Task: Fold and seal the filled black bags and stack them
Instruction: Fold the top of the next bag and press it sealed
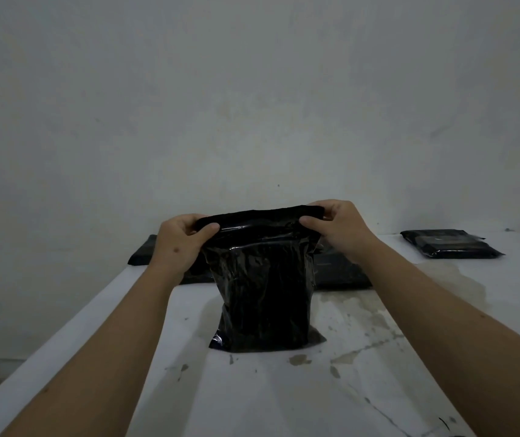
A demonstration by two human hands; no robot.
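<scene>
A filled black plastic bag (265, 291) stands upright on the white table (252, 395), its bottom resting on the surface. Its top flap is bent over toward me. My left hand (180, 241) pinches the flap's left end, thumb in front and fingers behind. At the right end, my right hand (337, 228) pinches the flap the same way. Behind the bag, flat black bags (344, 272) lie against the wall. A folded black packet (451, 244) rests at the table's far right.
The table is stained with grey-brown blotches (363, 329) around and right of the bag. A plain wall (252, 105) stands close behind the table. The table's left edge (72, 323) drops off to a dark floor.
</scene>
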